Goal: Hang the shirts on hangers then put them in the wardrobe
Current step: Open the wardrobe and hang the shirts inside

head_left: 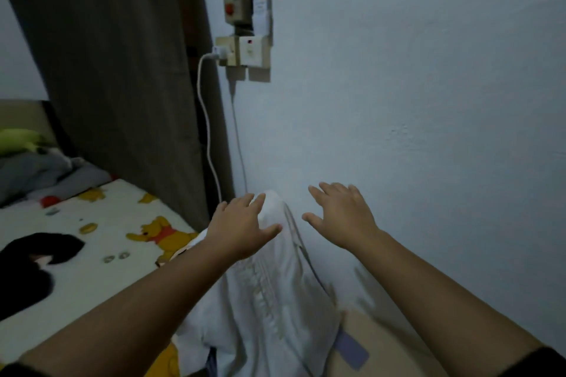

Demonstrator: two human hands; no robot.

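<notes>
Far left we see a black garment (33,257) lying on the cartoon-print bedsheet (101,223), with a grey bundle (46,174) behind it and a dark curtain (122,70) beyond. Next, our left hand (242,223) is spread wide, fingers straight, fingertips resting on the top of the white shirt (269,285); nothing is pinched. The shirt rises in a peak between bed edge and wall (428,101) (we cannot tell what props it up, and no hanger or wardrobe shows). A white cable (208,138) hangs from the wall sockets (242,50) just left of it. Our right hand (343,217) is also splayed, holding nothing, hovering just right of the shirt. Risks, as we judge them: with no real hold the shirt could slump off the bed, and a careless lift near the wall might snag that cable.
</notes>
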